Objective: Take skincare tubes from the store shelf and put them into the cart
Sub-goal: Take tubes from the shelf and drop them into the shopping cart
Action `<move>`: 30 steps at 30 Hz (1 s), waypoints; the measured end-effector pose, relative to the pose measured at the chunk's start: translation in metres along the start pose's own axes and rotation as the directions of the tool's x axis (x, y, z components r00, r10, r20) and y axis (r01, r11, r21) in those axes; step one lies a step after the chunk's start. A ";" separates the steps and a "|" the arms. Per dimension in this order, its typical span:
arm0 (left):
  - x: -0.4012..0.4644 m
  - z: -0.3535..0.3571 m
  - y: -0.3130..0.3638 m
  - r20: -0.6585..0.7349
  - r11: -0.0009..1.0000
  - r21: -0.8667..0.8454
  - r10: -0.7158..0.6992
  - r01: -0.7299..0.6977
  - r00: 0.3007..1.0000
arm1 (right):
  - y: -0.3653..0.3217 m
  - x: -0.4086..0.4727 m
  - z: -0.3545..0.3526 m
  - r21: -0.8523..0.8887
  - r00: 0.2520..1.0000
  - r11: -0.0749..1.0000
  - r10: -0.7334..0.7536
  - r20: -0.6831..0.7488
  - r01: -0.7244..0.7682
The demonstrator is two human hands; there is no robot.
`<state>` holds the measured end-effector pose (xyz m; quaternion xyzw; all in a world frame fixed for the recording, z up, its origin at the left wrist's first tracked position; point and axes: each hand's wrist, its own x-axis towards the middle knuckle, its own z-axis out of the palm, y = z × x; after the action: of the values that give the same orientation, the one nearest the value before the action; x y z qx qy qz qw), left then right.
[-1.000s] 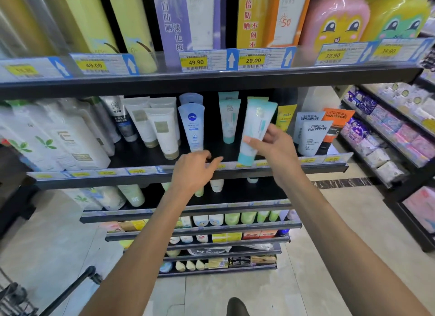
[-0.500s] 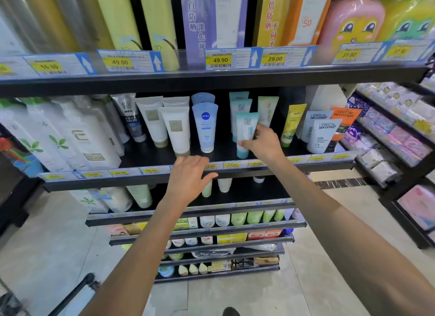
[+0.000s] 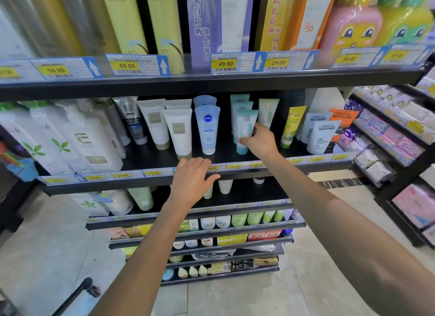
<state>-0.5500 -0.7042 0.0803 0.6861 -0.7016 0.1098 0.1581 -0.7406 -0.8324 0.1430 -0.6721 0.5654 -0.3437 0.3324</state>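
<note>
My right hand (image 3: 260, 140) grips a teal-and-white skincare tube (image 3: 244, 127) that stands cap-down on the black store shelf (image 3: 150, 158), in front of two similar teal tubes. My left hand (image 3: 191, 178) hovers open over the shelf's front edge, fingers spread, just below a blue Nivea tube (image 3: 207, 127) and a white tube (image 3: 179, 132). A black cart handle (image 3: 80, 294) shows at the bottom left; the cart's basket is out of view.
White bottles (image 3: 77, 139) fill the shelf's left side, L'Oreal tubes (image 3: 322, 137) and a yellow tube (image 3: 292, 125) the right. A higher shelf (image 3: 211, 80) with price tags hangs close above. Lower shelves and a side rack (image 3: 388, 137) of packets stand nearby.
My right hand has carried the teal tube from out in front back onto the shelf, standing it upright. The left hand has stayed near the shelf edge. The camera has moved closer.
</note>
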 end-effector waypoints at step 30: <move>-0.361 -0.036 0.124 0.072 0.613 -0.049 -0.786 0.789 0.615 | 0.130 -0.347 0.021 -0.099 0.579 0.851 -0.262 0.772 0.516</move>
<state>-0.6681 -0.3521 -0.0131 0.9199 -0.3366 -0.0120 0.2007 -0.8351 -0.5061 -0.0070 -0.9039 0.2660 -0.0151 0.3345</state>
